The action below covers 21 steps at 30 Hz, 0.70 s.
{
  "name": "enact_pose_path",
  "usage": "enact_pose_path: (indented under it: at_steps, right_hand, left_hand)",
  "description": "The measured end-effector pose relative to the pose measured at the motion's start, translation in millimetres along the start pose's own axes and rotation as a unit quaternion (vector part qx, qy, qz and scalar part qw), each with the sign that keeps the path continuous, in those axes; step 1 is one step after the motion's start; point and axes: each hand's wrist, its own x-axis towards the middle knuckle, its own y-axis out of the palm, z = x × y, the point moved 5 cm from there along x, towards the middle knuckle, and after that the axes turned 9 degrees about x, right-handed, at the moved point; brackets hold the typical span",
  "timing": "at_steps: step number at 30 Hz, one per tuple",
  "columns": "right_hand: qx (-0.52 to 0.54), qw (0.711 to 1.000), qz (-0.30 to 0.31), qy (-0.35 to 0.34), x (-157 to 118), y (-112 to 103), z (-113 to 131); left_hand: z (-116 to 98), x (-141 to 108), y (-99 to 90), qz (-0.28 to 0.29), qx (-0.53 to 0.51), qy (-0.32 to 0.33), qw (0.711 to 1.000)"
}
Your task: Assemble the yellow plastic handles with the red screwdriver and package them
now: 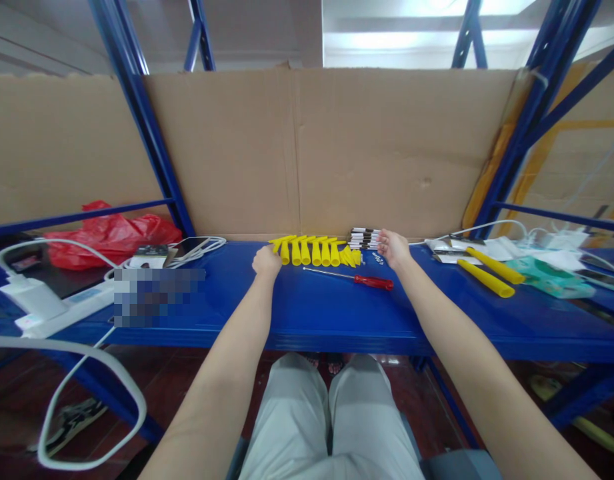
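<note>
A row of several yellow tapered handles (307,252) lies along the back of the blue shelf, their round ends towards me. My left hand (267,261) is at the row's left end, its fingers curled against the outermost yellow handle; its fingertips are partly hidden. Small yellow wedge-like pieces (351,257) lie at the right end. Beside them is a stack of white rods with black bands (363,239). My right hand (394,249) touches the right ends of these rods with its fingers partly spread. Small metal bits (377,259) lie below the rods. A red-handled screwdriver (374,282) lies in front.
Two loose yellow handles (487,278) and a green plastic packet (557,279) lie on the right. A red plastic bag (111,237), white cables and a power strip (71,310) are on the left. A cardboard panel (337,153) stands behind, between blue posts (141,127).
</note>
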Motion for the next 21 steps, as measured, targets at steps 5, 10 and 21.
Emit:
enact_pose_path:
  at_steps: [5, 10, 21]
  right_hand:
    - [-0.012, 1.0, 0.008, -0.006, 0.9, 0.0, -1.8]
    - [-0.022, 1.0, 0.014, -0.005, 3.2, 0.1, -4.2]
    - [-0.041, 0.999, 0.023, -0.005, 3.7, 1.3, -5.8]
  left_hand:
    - [3.3, 12.6, 20.0, 0.034, -0.046, 0.004, 0.998]
    - [4.2, 25.0, 30.5, -0.003, -0.103, 0.024, 0.994]
    - [2.4, 22.2, 31.5, 0.036, -0.075, 0.042, 0.996]
